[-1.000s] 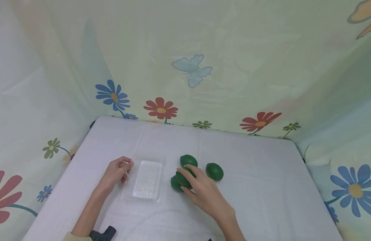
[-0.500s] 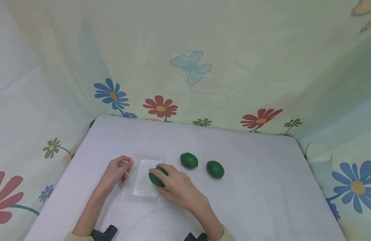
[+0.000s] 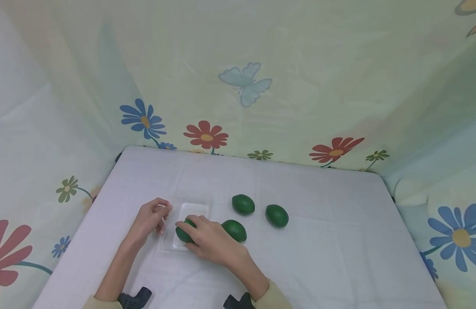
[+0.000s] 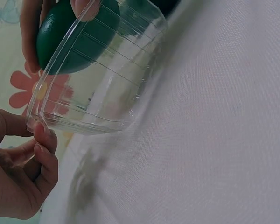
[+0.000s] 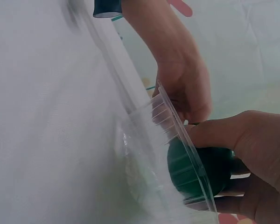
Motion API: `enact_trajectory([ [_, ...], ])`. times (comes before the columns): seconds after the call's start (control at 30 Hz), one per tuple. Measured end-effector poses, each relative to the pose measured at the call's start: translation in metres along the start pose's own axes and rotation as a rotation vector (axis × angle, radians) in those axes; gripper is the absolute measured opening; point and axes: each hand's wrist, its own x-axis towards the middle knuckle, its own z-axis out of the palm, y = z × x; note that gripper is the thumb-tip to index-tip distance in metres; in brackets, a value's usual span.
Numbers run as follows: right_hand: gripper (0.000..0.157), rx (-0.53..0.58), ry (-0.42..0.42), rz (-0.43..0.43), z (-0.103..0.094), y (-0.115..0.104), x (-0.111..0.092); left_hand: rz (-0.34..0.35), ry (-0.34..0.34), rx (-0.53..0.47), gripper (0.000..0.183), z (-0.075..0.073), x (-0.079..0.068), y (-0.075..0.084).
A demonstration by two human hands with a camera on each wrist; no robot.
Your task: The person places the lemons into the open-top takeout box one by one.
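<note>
1. At the mouth of the clear tray (image 3: 194, 208), holding a green fruit (image 4: 56, 28) partly below the rim, curling the right hand (image 3: 209, 238) round its sides, apparently for security.
2. At the tray's left rim, pinching the edge with the left hand (image 3: 150, 218), probably steadying it.
3. Right of the tray, showing three more green fruits (image 3: 277, 216), seemingly within reach.

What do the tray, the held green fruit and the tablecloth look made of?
The tray seems clear, glossy plastic: see-through, with thin ridged walls. The green fruit could be plastic or real peel: smooth, with a soft shine. The tablecloth looks like matte fabric, its fine weave showing.
</note>
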Motion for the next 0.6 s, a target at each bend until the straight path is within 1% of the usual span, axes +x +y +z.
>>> enact_trajectory([
  [0.13,0.052,0.005,-0.057,0.011,0.001,-0.001,0.005,-0.007,-0.003,-0.001,0.032,0.000,0.000,0.001],
  [0.4,0.044,0.033,-0.217,0.075,0.002,-0.001,0.014,-0.006,-0.012,-0.022,0.031,0.002,0.000,0.002],
  [0.5,0.043,0.045,-0.244,0.085,0.006,-0.002,0.015,-0.010,-0.016,-0.021,0.031,0.003,-0.001,0.003],
  [0.6,0.043,0.047,-0.236,0.096,0.007,-0.001,0.015,-0.001,-0.019,-0.017,0.031,0.002,-0.001,0.004],
])
